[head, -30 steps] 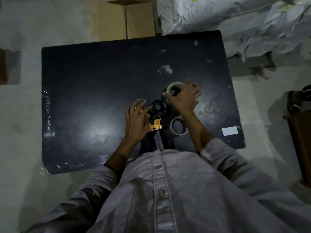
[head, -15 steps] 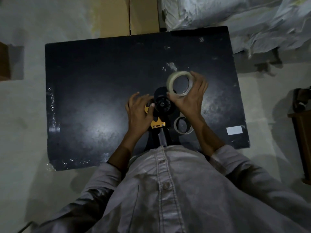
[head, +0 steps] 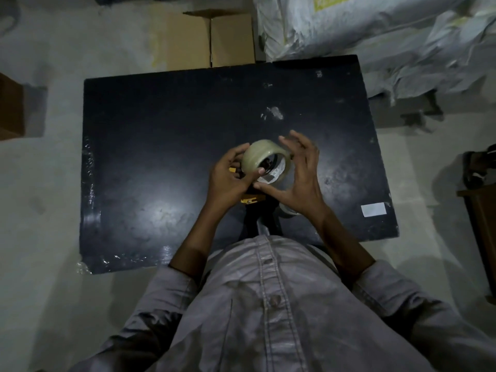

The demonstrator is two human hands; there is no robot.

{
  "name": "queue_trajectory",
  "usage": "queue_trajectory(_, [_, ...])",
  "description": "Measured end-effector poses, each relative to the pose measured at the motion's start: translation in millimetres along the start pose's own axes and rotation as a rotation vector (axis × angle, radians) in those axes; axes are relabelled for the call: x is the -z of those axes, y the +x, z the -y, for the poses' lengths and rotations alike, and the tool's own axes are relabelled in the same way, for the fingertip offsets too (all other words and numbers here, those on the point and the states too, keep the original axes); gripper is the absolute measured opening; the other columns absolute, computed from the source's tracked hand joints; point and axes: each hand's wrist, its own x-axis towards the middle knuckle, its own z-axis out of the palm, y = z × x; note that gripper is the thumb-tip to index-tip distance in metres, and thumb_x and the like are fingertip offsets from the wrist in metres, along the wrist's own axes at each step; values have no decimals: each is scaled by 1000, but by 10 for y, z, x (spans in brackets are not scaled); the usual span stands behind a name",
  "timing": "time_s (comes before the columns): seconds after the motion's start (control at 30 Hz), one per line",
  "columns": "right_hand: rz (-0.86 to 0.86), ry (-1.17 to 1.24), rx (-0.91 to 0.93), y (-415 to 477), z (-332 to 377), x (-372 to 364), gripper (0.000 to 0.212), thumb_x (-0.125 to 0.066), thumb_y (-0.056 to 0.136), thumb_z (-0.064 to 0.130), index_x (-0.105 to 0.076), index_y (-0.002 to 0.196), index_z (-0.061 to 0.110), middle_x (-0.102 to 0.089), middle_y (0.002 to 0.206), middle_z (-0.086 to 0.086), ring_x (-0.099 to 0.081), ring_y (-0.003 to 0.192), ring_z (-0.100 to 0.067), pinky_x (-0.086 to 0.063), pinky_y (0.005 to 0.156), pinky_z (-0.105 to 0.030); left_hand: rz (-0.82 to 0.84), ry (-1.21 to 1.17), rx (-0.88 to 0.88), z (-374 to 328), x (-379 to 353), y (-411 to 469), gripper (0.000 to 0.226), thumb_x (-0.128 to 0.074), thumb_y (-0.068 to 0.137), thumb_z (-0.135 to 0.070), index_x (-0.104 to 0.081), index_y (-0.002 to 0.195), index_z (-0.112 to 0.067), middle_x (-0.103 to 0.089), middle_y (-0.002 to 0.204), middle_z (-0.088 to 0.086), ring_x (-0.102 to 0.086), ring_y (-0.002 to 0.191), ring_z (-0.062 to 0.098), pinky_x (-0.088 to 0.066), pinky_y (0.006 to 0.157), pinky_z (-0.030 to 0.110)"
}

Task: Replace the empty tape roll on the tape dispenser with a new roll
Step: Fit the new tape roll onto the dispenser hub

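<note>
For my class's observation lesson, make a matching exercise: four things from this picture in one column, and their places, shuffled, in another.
Things
1 new tape roll
2 empty tape core
3 white label
4 cardboard box

Places
A beyond the far edge of the table
B gripped by the left hand
C on the table, mostly hidden by the right hand
D on the table, by its near right corner

Pairs: 1-B, 2-C, 3-D, 4-A
</note>
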Motion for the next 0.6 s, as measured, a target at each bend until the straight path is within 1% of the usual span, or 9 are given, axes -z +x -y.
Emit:
queue_trajectory(0.1, [85, 62, -83, -31, 37, 16, 102, -102, 76, 53, -54, 158, 15, -37, 165, -10, -36, 156, -14, -49, 122, -44, 15, 1, 18, 44, 7, -56, 63, -99, 86, -20, -72, 142, -16, -80, 126, 1, -77, 117, 14, -67, 97, 45])
queue_trajectory(0.17, [122, 82, -113, -71, 17, 0, 98, -100, 78, 53, -55, 156, 17, -44, 160, -7, -42, 153, -19, -48, 122, -44, 34, -11, 42, 62, 12, -70, 58, -99, 85, -23, -72, 136, -17, -81, 123, -1, -77, 116, 14, -67, 97, 49])
queue_trajectory(0.23, [140, 88, -136, -118, -21, -14, 91, -98, 80, 54, -58, 154, 18, -51, 153, -5, -51, 146, -22, -50, 119, -44, 52, -19, 84, 73, 8, -84, 54, -100, 84, -29, -71, 128, -18, -81, 118, 1, -78, 112, 18, -67, 95, 54])
queue_trajectory(0.3, [148, 105, -194, -157, -52, -6, 79, -95, 85, 51, -61, 151, 21, -57, 147, 0, -58, 137, -17, -55, 111, -37, 60, -20, 118, 99, 6, -91, 52, -99, 82, -36, -67, 120, -20, -82, 112, 5, -80, 106, 25, -67, 87, 54])
queue_trajectory(0.37, [158, 142, -263, -173, -65, 20, 60, -91, 93, 45, -66, 144, 25, -64, 141, 5, -64, 128, -9, -60, 103, -33, 65, -52, 152, 133, 4, -80, 45, -96, 87, -33, -66, 114, -15, -83, 106, 9, -81, 96, 27, -66, 76, 45])
queue_trajectory(0.43, [152, 194, -337, -187, -81, 40, 40, -86, 99, 40, -74, 134, 25, -75, 130, 9, -71, 119, -7, -63, 98, -37, 58, -112, 205, 144, 0, -60, 33, -91, 94, -22, -67, 111, -8, -82, 93, 8, -77, 79, 17, -59, 65, 30])
queue_trajectory(0.47, [139, 216, -378, -187, -87, 51, 32, -84, 100, 36, -77, 128, 23, -79, 123, 10, -75, 113, -6, -64, 96, -38, 49, -136, 242, 146, -6, -50, 29, -89, 96, -20, -68, 110, -6, -80, 86, 5, -73, 70, 12, -55, 59, 25])
queue_trajectory(0.53, [107, 203, -447, -177, -102, 63, 22, -86, 99, 32, -83, 118, 21, -84, 109, 10, -78, 100, -3, -66, 91, -36, 28, -164, 314, 164, -27, -32, 26, -87, 98, -23, -71, 108, -5, -76, 76, 1, -65, 58, 8, -50, 52, 23])
queue_trajectory(0.6, [103, 146, -498, -194, -145, 39, 19, -88, 96, 32, -85, 111, 20, -85, 99, 10, -79, 89, -3, -68, 86, -36, 23, -167, 347, 179, -44, -26, 30, -84, 101, -28, -73, 109, -1, -74, 74, -1, -61, 54, 4, -48, 50, 21])
